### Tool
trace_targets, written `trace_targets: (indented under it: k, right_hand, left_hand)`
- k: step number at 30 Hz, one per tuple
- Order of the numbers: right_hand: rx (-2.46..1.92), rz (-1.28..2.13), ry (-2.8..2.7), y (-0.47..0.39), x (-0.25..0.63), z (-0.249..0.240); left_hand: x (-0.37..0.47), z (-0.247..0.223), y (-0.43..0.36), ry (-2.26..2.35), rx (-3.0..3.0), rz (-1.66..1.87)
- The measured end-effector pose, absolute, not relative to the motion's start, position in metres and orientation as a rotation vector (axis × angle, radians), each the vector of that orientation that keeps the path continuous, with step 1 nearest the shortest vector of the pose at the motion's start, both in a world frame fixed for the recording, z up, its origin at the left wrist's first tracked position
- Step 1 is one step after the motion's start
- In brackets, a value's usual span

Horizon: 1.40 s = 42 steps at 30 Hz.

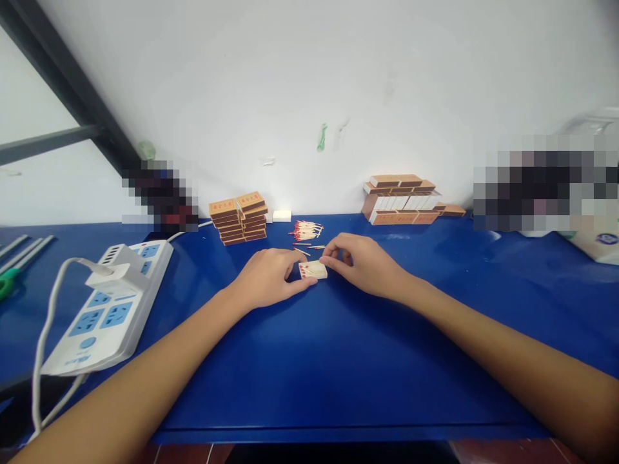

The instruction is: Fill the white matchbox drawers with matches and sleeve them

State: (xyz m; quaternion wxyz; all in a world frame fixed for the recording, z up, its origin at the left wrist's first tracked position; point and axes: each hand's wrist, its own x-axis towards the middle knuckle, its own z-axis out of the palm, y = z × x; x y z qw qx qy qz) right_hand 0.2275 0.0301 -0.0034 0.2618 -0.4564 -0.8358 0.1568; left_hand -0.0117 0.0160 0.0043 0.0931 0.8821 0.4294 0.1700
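A small white matchbox tray point(314, 270) with red-tipped matches in it lies on the blue table. My left hand point(271, 277) grips it from the left, thumb along the near side and fingers on the far side. My right hand point(360, 261) is at the tray's right end, thumb and fingertips pinched together; whatever is between them is too small to make out. Just beyond the tray lie a few loose matches point(309, 245), and behind those a pile of red-headed matches point(307, 229).
Stacked matchboxes point(239, 219) stand left by the wall, beside a white tray point(282, 216). More matchboxes point(401, 201) are piled at the right. A power strip point(106, 316) with a plugged-in white adapter and cable occupies the left. Green-handled scissors point(9, 280) lie at the far left.
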Motion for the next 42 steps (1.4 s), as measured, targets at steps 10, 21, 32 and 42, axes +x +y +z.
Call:
trace_targets:
  k: [10,21,32,42]
  right_hand:
    - [-1.105,0.489,-2.297,0.025,0.225,-0.001]
    - [-1.187,0.358,-2.371,0.084,0.237,-0.014]
    - [-1.121,0.371,-2.363,0.064,0.237,-0.001]
    - [-1.089,0.35,-2.278,0.054,0.214,-0.007]
  left_hand:
    - [-0.013,0.004,0.016,1.237,2.651,0.527]
    - [-0.012,0.005,0.016,1.258,2.645,0.491]
    - [-0.01,0.007,0.015,1.367,2.584,0.489]
    - [-0.009,0.009,0.014,1.343,2.612,0.491]
